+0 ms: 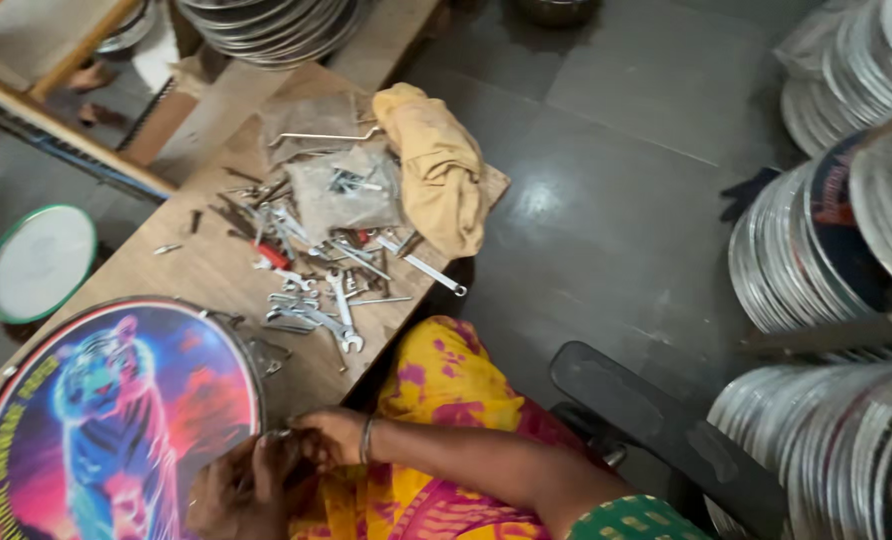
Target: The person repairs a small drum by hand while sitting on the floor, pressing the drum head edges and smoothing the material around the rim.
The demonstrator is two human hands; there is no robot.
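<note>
Head view: both hands meet at the rim of a round drum point(116, 420) with a tiger picture, lying at the near desk point(206, 270) edge. Right hand point(331, 437) fingers pinch a small metal fitting point(281, 434); left hand point(241, 490) fingers curl closed beside it, contents unclear. Spanners point(316, 300) lie scattered near a yellow cloth point(436, 170).

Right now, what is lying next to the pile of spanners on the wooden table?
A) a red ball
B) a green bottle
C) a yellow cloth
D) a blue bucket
C: a crumpled yellow cloth lies on the wooden table, right beside the scattered spanners; no bucket, ball or bottle shows there.
</note>
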